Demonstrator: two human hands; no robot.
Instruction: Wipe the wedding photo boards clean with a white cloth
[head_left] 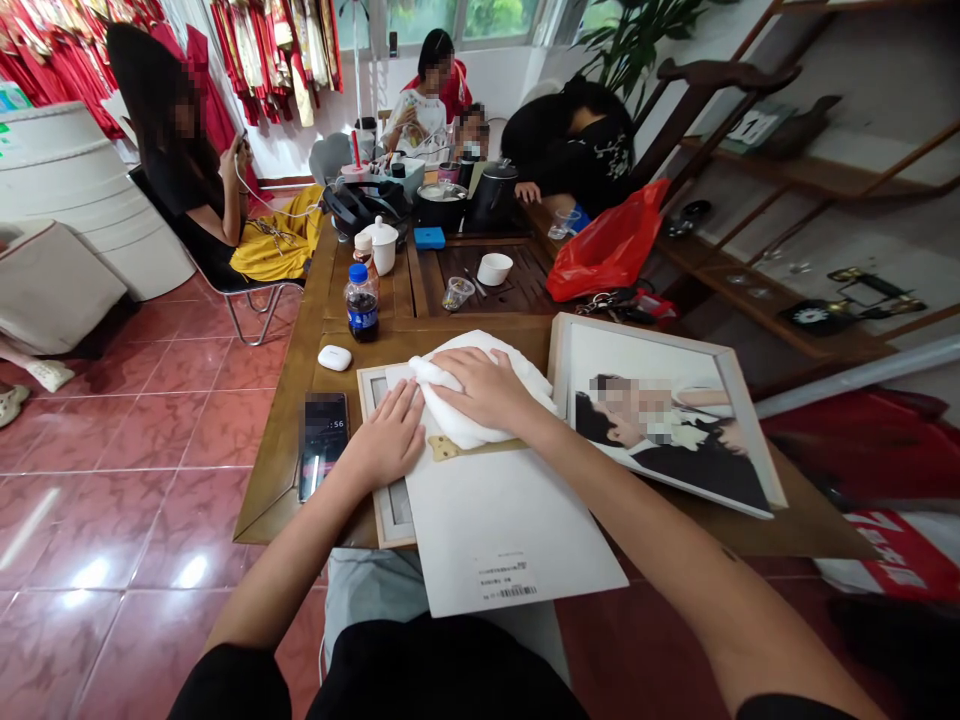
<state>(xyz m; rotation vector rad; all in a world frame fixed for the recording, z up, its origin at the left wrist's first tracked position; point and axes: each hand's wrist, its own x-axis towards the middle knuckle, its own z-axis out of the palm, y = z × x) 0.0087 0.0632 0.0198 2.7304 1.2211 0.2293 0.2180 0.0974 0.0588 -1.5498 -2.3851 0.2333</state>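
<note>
My right hand (484, 385) lies over a bunched white towel (499, 425), its fingers curled over a rolled fold. Beside it, my left hand (391, 435) rests flat with fingers stretched out, near the towel's left edge. Under the towel is a white board (502, 510) with a barcode label, jutting past the table's front edge. A tan strip with dark spots (446, 449) shows along the towel's lower edge. Partly covered by the board lies a light wooden picture frame (385, 515). To the right, a framed photo (675, 420) of people leans at a slant.
On the wooden table (300, 365) are a phone (324, 445), a white earbud case (334, 357), a cola bottle (361, 305), a white cup (495, 269) and a red plastic bag (611, 250). Several people sit around. Wooden shelves (825, 170) stand at right.
</note>
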